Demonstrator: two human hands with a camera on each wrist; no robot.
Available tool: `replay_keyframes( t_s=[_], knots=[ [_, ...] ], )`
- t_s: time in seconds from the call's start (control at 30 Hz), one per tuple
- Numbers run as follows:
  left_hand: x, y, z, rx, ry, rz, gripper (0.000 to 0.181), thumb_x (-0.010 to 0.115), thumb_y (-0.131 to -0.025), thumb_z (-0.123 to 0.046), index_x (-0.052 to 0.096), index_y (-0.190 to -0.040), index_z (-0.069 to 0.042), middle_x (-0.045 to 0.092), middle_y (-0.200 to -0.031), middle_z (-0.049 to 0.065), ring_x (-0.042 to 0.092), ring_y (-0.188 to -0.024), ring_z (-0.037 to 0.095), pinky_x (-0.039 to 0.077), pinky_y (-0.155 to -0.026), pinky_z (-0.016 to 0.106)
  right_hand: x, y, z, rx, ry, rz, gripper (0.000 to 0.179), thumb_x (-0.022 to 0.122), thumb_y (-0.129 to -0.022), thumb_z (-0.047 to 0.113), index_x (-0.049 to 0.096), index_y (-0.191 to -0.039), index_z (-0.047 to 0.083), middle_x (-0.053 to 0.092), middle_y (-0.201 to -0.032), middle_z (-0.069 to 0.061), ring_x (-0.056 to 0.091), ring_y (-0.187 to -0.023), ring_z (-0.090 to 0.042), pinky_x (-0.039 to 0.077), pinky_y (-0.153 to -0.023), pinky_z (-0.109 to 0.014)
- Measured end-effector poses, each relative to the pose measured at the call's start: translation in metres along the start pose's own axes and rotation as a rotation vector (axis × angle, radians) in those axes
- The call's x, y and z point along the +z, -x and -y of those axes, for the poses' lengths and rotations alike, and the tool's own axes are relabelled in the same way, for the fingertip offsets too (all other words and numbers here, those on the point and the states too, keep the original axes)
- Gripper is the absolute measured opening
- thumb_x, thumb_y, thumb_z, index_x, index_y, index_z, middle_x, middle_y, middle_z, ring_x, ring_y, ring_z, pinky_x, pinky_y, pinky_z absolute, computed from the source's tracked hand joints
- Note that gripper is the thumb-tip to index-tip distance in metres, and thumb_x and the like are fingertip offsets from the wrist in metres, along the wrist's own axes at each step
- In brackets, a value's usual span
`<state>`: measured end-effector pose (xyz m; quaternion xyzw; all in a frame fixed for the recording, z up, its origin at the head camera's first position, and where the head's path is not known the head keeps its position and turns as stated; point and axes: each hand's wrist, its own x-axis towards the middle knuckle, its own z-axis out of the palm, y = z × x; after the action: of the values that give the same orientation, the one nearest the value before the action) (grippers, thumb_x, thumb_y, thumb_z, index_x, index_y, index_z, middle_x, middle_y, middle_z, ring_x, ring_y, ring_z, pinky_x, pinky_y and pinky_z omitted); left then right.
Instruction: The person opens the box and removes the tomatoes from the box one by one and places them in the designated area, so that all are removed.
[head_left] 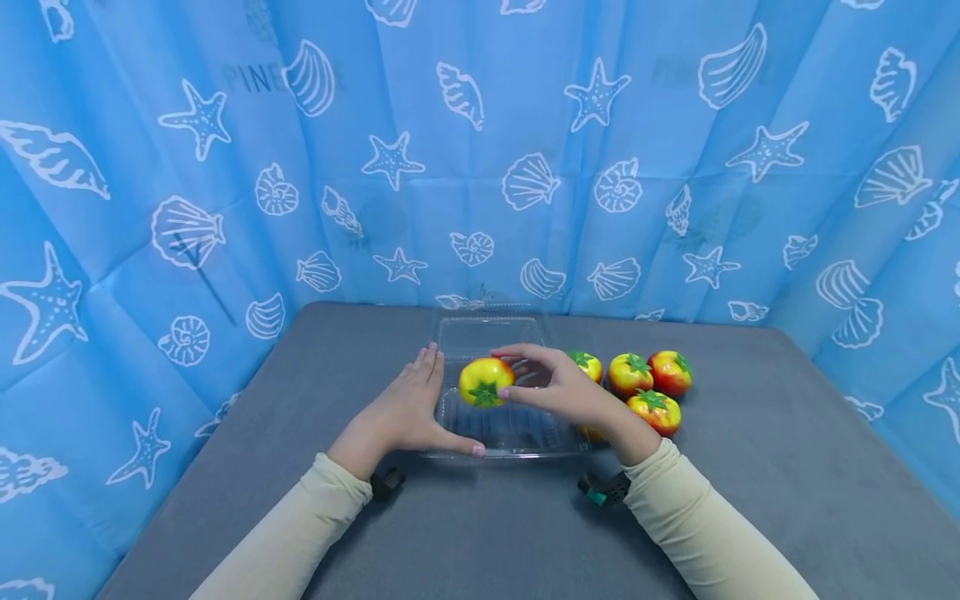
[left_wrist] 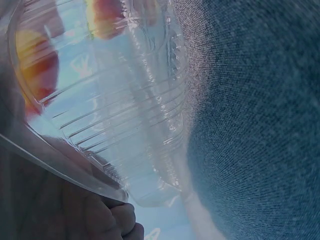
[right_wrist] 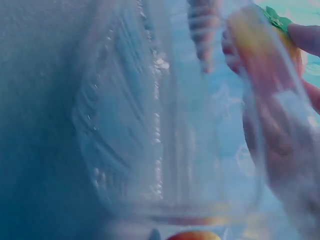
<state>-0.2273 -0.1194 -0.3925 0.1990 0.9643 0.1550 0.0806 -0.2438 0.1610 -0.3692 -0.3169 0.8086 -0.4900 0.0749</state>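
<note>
My right hand [head_left: 558, 383] pinches a yellow-and-red tomato [head_left: 486, 382] between thumb and fingers, holding it over a clear plastic container [head_left: 517, 446]. A green star-shaped leaf cap on the tomato faces the head camera. My left hand [head_left: 408, 408] rests at the container's left side, fingers straight along it and thumb reaching over the front rim. In the left wrist view, the fingers [left_wrist: 117, 217] lie right at the container's clear rim. The right wrist view shows the held tomato [right_wrist: 262, 42] partly through the container's transparent wall.
Right of the container, several more tomatoes [head_left: 671, 372] stand grouped on the grey tabletop [head_left: 750, 467], some partly hidden behind my right hand and wrist. The container's clear lid [head_left: 491, 333] stands open at the back. A blue shell-patterned curtain [head_left: 480, 167] hangs behind the table.
</note>
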Motion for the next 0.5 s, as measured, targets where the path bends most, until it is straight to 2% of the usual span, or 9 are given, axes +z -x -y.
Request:
replay_keyframes(
  t_s=[0.2,0.5],
  knots=[
    [-0.002,0.002,0.0,-0.002,0.008,0.01,0.154,0.07,-0.066,-0.095,0.005,-0.17,-0.004,-0.009,-0.179,0.016,-0.007,-0.167,0.033,0.009,-0.135,0.053,-0.014,0.01,0.002,0.004,0.014,-0.019,0.051,0.078,-0.098,0.022,0.061,-0.146,0.02,0.068,-0.137,-0.006,0.067,-0.121,-0.026,0.06,-0.102,-0.039],
    [0.002,0.0,0.001,-0.003,-0.006,-0.001,0.156,0.068,-0.064,-0.098,0.002,-0.17,-0.005,-0.009,-0.179,0.014,-0.008,-0.167,0.031,0.009,-0.135,0.051,-0.025,0.023,0.007,0.007,0.029,-0.074,0.051,0.079,-0.097,0.02,0.062,-0.144,0.017,0.067,-0.138,-0.006,0.068,-0.118,-0.027,0.062,-0.098,-0.034]
  ],
)
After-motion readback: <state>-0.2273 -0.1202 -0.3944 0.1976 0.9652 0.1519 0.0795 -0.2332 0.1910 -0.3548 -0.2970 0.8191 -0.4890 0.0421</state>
